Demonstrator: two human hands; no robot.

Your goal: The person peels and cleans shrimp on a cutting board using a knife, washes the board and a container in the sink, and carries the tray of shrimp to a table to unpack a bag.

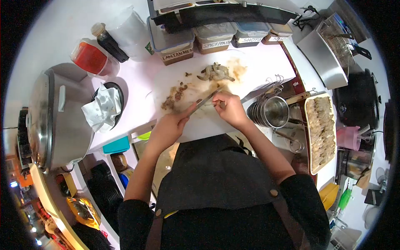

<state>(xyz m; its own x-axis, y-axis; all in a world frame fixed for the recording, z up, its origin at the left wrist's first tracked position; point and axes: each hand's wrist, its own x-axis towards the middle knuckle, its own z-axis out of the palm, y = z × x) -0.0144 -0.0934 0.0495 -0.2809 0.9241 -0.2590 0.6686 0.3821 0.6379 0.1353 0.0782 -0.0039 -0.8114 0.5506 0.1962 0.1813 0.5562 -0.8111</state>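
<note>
My left hand [171, 127] is closed around the handle of a knife [207, 98], its blade slanting up and to the right over the white cutting board [200, 129]. My right hand [229, 109] pinches a small piece beside the blade; it looks like a shrimp, mostly hidden by the fingers. Beyond the knife, a pile of grey shrimp [216, 73] lies on the board. Brownish shell scraps [177, 96] are scattered on the board's left side, and wet brown stains show near the pile.
Labelled sauce tubs [173, 48] line the back. On the left stand a large metal pot [68, 116] and a dark bowl with crumpled paper [102, 108]. Nested metal strainers [275, 111] hang close to my right forearm, before a filled tray [321, 133].
</note>
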